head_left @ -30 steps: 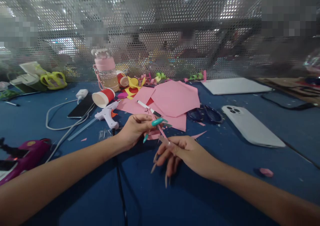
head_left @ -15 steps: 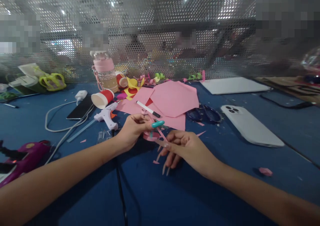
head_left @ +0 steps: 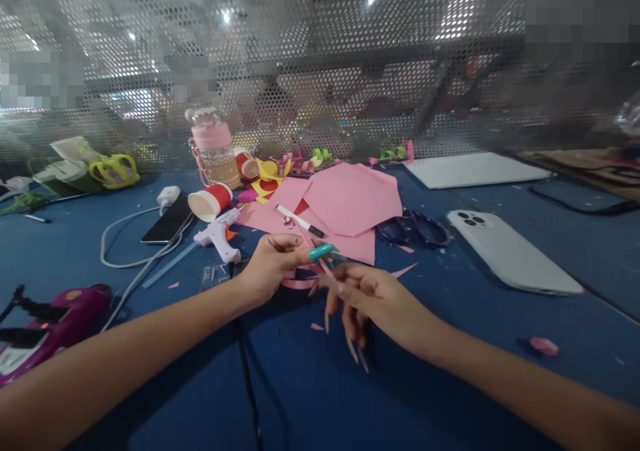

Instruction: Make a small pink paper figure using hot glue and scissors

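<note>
My left hand (head_left: 275,264) pinches a narrow pink paper strip (head_left: 325,268) between thumb and fingers. A glossy teal oblong shows at the thumb tip; whether it is a long nail or a separate object I cannot tell. My right hand (head_left: 367,298) has thumb and forefinger closed on the strip's lower end, while its other long-nailed fingers hang down, blurred. Curled pink paper (head_left: 299,283) shows below my left fingers, partly hidden. Just beyond the hands lie pink paper sheets (head_left: 353,198) with a white marker (head_left: 300,220) on them.
Left of my hands lie a white glue gun (head_left: 220,238), a red paper cup (head_left: 217,200) and a black phone (head_left: 167,221) with a cable. Behind stands a pink-lidded bottle (head_left: 214,148). On the right are dark-handled scissors (head_left: 425,228) and a white phone (head_left: 510,251).
My right hand's lower fingers have swung downward and spread, while its pinch stays by the strip. My left hand keeps its hold. The whole view has shifted slightly.
</note>
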### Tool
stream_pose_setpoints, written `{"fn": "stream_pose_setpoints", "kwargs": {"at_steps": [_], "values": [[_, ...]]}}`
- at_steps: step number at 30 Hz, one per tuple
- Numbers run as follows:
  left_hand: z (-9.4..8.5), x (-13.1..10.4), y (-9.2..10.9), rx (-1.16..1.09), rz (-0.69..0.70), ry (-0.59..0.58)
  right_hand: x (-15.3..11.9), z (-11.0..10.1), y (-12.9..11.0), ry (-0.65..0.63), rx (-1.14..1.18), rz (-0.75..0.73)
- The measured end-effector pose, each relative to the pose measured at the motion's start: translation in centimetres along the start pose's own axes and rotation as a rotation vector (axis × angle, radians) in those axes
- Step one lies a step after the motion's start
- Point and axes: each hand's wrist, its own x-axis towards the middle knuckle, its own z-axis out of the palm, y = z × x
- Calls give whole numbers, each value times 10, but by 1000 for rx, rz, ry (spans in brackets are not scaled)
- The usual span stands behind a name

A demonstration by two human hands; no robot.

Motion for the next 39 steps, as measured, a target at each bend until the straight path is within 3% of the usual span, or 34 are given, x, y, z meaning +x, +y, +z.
{"fn": "stream_pose_setpoints", "kwargs": {"at_steps": [5, 10, 16, 23, 33, 39], "values": [[1, 1, 1, -34, 39, 41, -1, 0, 1, 97, -65, -57], [2, -1, 1, -24, -28, -35, -1, 0, 0, 58, -41, -36], [1, -1, -2, 13, -11, -81, 2, -3, 3, -45, -24, -23], [-2, 1, -4, 33, 55, -47, 2, -2, 5, 97, -48, -12], [-1, 0, -5, 55, 34, -167, 0, 0, 0, -74, -23, 7], [-2, 0, -5, 38, 67, -95, 0, -1, 3, 82, -47, -23]]}}
